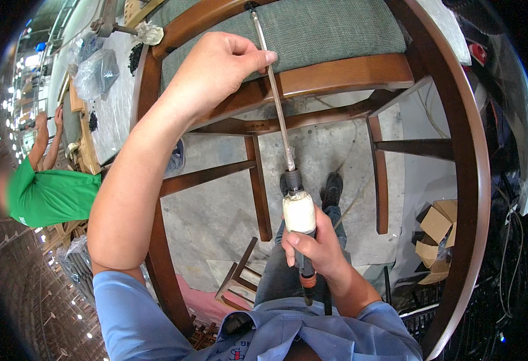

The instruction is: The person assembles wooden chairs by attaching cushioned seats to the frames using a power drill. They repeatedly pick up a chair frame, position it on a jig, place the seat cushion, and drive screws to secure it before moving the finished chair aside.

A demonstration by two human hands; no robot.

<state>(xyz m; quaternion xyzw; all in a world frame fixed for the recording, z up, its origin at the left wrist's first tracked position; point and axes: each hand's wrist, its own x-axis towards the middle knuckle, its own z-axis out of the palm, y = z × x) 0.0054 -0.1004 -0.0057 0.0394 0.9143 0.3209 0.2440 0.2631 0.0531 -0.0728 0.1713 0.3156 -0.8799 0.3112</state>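
A cream-wrapped driver (299,213) stands slightly aslant, its long metal bit (278,108) reaching the upper rail (204,21) of a brown wooden chair (348,73). The chair's padded seat (336,33) is grey-green.

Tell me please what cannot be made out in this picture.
Head view:
Long bit: tip lost in a dark spot on the chair frame.
Chair seat: cut off by the top edge.
Left hand: some fingers hidden by its back.
Right hand: fingers partly hidden by power driver.
Co-worker's hands: too small to read grip.
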